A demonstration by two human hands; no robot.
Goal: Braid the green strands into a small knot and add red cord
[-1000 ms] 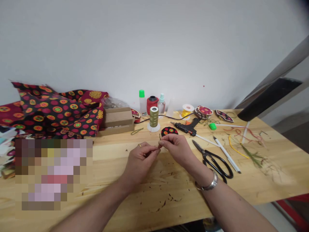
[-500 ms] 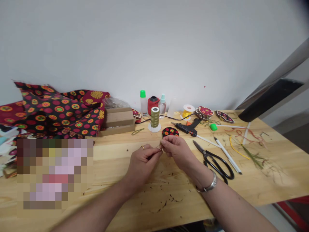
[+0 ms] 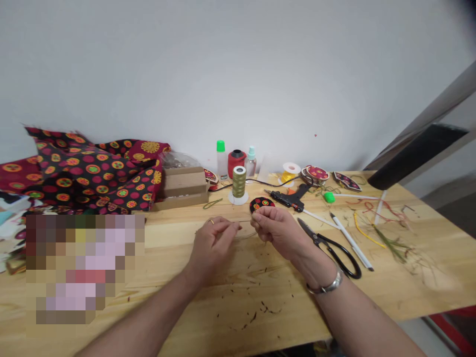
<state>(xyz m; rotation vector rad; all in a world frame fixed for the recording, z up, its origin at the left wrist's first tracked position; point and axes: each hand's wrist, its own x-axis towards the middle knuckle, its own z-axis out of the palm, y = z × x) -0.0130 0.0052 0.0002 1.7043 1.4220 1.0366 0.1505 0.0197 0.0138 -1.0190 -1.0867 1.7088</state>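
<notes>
A thin thread (image 3: 244, 221) runs nearly level across the short gap between my two hands, over the wooden table. My left hand (image 3: 213, 243), with a ring, pinches one end between thumb and index finger. The other end is pinched in my right hand (image 3: 274, 229), which wears a silver bracelet. A slack loop hangs just below the taut length. Whether a needle is also in the fingers is too small to make out. Just behind my right hand lies a round patterned fabric piece (image 3: 261, 204), partly covered. A spool of olive thread (image 3: 239, 184) stands upright further back.
Black-handled scissors (image 3: 329, 245), a white pen (image 3: 351, 242) and a glue gun (image 3: 288, 197) lie to the right. Patterned cloth (image 3: 100, 171) is heaped at the left beside a cardboard box (image 3: 185, 184). Bottles (image 3: 221, 161) stand along the wall. Thread scraps (image 3: 394, 243) litter the right side.
My hands, close together before, have moved apart: the left one to the left, the right one slightly right. The thread between them now shows longer.
</notes>
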